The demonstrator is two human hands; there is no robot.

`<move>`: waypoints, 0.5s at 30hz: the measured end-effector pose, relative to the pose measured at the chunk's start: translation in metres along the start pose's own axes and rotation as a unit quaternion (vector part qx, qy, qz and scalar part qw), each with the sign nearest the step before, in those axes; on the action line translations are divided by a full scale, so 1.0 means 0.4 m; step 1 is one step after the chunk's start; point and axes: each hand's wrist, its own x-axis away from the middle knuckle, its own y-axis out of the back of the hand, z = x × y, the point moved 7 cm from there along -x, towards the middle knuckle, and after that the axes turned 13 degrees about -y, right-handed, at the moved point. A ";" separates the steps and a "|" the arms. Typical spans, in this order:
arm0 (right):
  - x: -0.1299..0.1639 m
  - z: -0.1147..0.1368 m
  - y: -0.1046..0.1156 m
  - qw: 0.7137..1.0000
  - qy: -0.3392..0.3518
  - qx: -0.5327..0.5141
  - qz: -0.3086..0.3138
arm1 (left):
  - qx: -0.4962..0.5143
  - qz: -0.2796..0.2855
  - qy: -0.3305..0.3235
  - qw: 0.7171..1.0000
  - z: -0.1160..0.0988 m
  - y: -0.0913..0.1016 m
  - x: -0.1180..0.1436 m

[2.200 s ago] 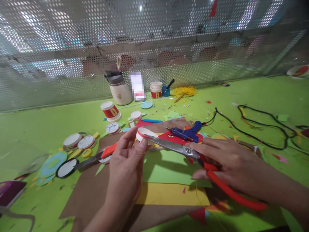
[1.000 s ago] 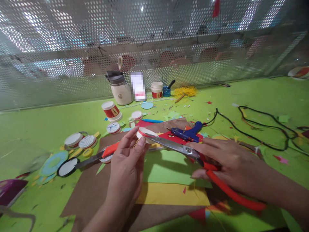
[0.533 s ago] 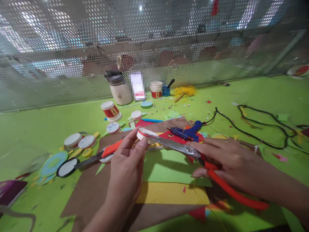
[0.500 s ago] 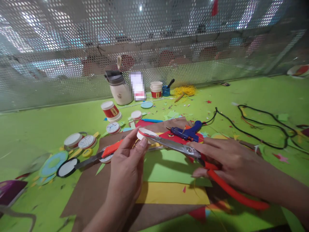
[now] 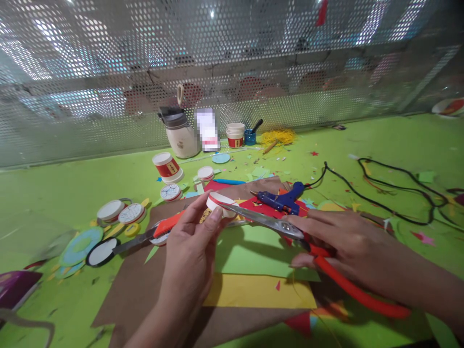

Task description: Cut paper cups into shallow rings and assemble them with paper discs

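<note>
Her left hand (image 5: 190,246) pinches a paper cup ring (image 5: 219,203), partly hidden by fingers, while the right hand (image 5: 348,246) grips red-handled scissors (image 5: 290,231), handles mostly covered.

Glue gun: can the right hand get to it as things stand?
Probably not right away. The right hand grips the scissors; the glue gun lies uncovered just beyond the blades, so only the full hand hinders.
</note>
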 end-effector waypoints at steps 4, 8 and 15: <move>-0.003 0.003 0.005 1.000 0.001 -0.001 -0.010 | -0.003 -0.005 0.000 1.000 -0.001 0.000 0.000; -0.011 0.005 0.009 1.000 -0.001 0.008 -0.010 | -0.014 -0.008 0.002 1.000 0.007 0.002 0.005; -0.010 0.005 0.003 1.000 -0.003 0.018 -0.003 | -0.023 -0.006 0.002 1.000 0.014 0.002 0.008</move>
